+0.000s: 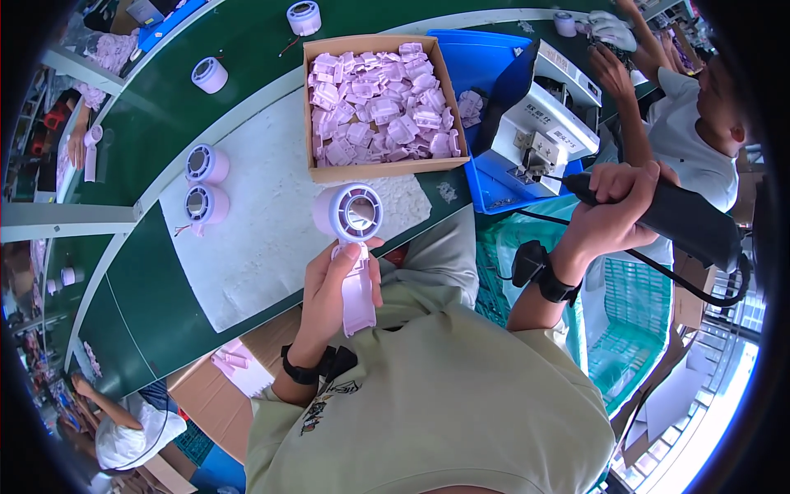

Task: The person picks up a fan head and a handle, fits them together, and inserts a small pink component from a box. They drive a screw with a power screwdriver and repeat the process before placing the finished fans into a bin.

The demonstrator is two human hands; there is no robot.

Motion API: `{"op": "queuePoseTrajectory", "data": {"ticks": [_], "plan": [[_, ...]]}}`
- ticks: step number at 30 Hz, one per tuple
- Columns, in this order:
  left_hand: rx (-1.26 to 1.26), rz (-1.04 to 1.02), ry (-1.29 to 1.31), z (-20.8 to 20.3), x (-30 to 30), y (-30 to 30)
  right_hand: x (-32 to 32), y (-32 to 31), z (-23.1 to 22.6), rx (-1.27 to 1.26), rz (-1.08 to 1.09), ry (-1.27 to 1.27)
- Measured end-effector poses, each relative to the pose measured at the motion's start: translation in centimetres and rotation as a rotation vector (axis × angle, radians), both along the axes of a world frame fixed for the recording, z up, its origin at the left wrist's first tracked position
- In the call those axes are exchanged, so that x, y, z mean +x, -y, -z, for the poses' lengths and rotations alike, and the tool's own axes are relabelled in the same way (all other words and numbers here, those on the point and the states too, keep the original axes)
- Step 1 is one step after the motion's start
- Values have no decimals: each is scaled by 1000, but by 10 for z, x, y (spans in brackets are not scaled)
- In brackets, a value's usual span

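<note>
My left hand (333,280) is closed around the handle of a pale purple handheld fan (358,284), its round slotted head tilted up toward me. In my right hand (617,198) is a black electric screwdriver (683,216) with a cord running from its rear end. The thin bit of the screwdriver points left, at the metal fixture on a grey-white screw feeder (539,132); whether it touches there I cannot tell. Between my hands and farther off, a cardboard box (391,171) holds many small pale purple plastic parts.
Two round fan heads (206,204) stand on the white sheet (247,272) at left. More fan heads (210,76) sit on the green conveyor beyond. A blue bin (485,185) holds the feeder. Teal baskets (629,313) stand at right. Other people work on both sides.
</note>
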State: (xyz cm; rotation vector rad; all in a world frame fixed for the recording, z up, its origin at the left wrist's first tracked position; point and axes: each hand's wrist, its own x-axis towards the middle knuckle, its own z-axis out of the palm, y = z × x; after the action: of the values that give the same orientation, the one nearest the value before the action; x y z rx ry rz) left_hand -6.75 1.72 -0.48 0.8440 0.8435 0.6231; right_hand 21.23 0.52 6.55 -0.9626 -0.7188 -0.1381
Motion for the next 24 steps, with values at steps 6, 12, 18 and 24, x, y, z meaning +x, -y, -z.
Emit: {"op": "queuePoseTrajectory", "data": {"ticks": [6, 12, 18, 24], "plan": [[8, 18, 9, -2, 5, 0, -2, -22, 13, -122, 86, 45], [-19, 14, 28, -1, 5, 0, -3, -24, 11, -203, 104, 42], [-56, 33, 95, -1, 11, -1, -32, 7, -4, -69, -221, -203], [-140, 52, 196, -8, 39, -5, -90, 14, -17, 183, -657, -211]]}}
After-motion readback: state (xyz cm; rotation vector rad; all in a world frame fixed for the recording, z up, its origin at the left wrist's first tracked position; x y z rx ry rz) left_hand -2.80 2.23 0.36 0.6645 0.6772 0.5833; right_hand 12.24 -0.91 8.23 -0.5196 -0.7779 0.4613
